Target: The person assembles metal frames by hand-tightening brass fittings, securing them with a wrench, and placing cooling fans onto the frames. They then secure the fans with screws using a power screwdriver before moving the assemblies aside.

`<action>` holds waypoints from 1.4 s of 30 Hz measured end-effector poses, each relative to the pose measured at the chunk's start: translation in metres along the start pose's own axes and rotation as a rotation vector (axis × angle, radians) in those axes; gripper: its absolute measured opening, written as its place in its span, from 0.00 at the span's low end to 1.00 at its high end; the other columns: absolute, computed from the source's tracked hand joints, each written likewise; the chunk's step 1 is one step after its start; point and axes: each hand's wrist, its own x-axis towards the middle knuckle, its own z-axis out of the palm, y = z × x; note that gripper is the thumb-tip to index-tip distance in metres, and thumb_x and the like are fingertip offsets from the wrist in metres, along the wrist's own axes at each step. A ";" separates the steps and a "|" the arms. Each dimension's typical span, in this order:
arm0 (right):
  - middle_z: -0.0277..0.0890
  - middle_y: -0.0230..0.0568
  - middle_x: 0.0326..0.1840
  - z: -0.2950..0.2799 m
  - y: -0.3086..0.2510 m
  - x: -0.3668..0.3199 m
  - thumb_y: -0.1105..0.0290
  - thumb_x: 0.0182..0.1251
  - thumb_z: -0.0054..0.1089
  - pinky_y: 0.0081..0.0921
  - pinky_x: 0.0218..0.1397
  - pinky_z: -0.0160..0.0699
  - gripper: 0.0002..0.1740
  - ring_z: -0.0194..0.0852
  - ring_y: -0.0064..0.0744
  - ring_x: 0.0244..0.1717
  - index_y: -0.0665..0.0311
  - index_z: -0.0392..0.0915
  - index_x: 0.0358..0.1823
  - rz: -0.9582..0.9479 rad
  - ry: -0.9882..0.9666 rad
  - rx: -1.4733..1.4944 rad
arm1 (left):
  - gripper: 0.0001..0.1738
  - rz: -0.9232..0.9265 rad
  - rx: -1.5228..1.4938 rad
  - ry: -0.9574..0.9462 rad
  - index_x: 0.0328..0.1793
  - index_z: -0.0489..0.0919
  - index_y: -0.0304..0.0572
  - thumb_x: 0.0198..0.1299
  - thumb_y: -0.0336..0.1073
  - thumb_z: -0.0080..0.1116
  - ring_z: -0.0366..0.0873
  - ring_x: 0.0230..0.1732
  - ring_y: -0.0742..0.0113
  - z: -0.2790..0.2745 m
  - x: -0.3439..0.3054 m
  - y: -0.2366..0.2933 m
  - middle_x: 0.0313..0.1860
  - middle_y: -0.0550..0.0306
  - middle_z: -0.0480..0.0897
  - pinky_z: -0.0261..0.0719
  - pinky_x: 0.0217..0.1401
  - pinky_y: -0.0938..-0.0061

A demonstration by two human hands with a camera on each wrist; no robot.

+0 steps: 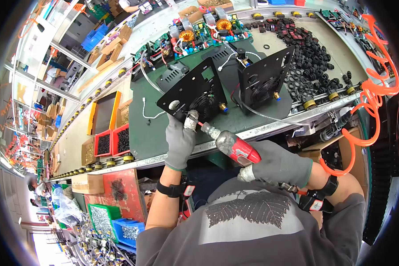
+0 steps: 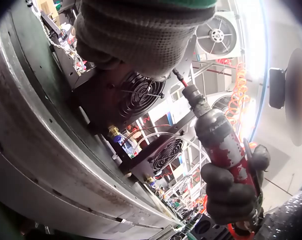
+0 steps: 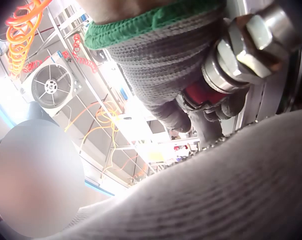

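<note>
A black panel with a round fan grille stands tilted on the green work surface. At its lower left corner, my gloved left hand grips the edge, a taped finger beside the driver bit. My gloved right hand is wrapped round a red and silver power screwdriver, whose bit points at the panel near the left fingertips. The bit's contact point is hidden. A second black fan panel stands to the right, untouched.
Circuit boards with copper coils lie behind the panels. Black rings and nuts are heaped at the right. Red bins stand left. An orange coiled hose hangs at the right; a grey cable crosses the front edge.
</note>
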 end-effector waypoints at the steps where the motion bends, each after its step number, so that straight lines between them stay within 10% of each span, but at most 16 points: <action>1: 0.65 0.29 0.26 0.001 -0.001 0.000 0.62 0.57 0.69 0.26 0.35 0.65 0.17 0.61 0.22 0.28 0.61 0.68 0.32 0.020 0.010 0.010 | 0.31 -0.039 0.070 -0.019 0.73 0.63 0.36 0.70 0.41 0.60 0.86 0.43 0.54 -0.001 0.000 0.001 0.48 0.47 0.87 0.80 0.48 0.68; 20: 0.69 0.28 0.26 0.015 -0.017 -0.002 0.60 0.59 0.67 0.23 0.30 0.68 0.16 0.66 0.18 0.25 0.62 0.72 0.35 0.154 -0.025 0.073 | 0.34 0.091 -0.075 0.050 0.76 0.60 0.38 0.70 0.41 0.60 0.85 0.40 0.60 0.009 -0.005 -0.019 0.45 0.49 0.87 0.80 0.44 0.71; 31: 0.70 0.27 0.27 0.012 -0.013 -0.017 0.62 0.61 0.66 0.17 0.27 0.65 0.16 0.65 0.14 0.24 0.64 0.74 0.44 0.174 -0.063 0.278 | 0.34 -0.193 0.060 -0.046 0.67 0.72 0.37 0.58 0.43 0.74 0.81 0.33 0.72 -0.027 -0.010 0.021 0.33 0.57 0.84 0.79 0.39 0.76; 33: 0.70 0.26 0.28 0.003 -0.017 -0.031 0.61 0.60 0.69 0.17 0.28 0.64 0.23 0.66 0.14 0.26 0.66 0.75 0.52 0.153 -0.032 0.183 | 0.30 0.013 -0.044 0.048 0.62 0.77 0.38 0.55 0.40 0.76 0.81 0.35 0.73 -0.048 -0.015 -0.041 0.34 0.59 0.84 0.80 0.40 0.75; 35: 0.71 0.26 0.29 -0.009 0.006 -0.031 0.60 0.60 0.70 0.19 0.29 0.66 0.25 0.67 0.15 0.28 0.66 0.76 0.53 0.183 -0.061 0.047 | 0.20 -0.377 0.093 0.201 0.54 0.83 0.41 0.55 0.35 0.73 0.82 0.37 0.70 -0.075 -0.013 -0.072 0.37 0.58 0.85 0.80 0.43 0.72; 38: 0.71 0.25 0.29 -0.006 0.013 -0.026 0.58 0.60 0.71 0.22 0.31 0.68 0.23 0.68 0.17 0.29 0.64 0.76 0.50 0.205 -0.077 0.179 | 0.23 -0.287 0.483 0.063 0.52 0.83 0.41 0.61 0.51 0.64 0.82 0.44 0.43 -0.102 0.000 -0.131 0.42 0.41 0.85 0.78 0.51 0.58; 42: 0.69 0.25 0.21 0.007 0.075 0.011 0.57 0.58 0.73 0.23 0.22 0.63 0.18 0.65 0.17 0.20 0.60 0.74 0.36 0.020 -0.145 0.271 | 0.22 -0.392 0.389 0.067 0.51 0.85 0.38 0.65 0.50 0.60 0.83 0.47 0.53 -0.092 0.007 -0.116 0.47 0.45 0.87 0.77 0.54 0.63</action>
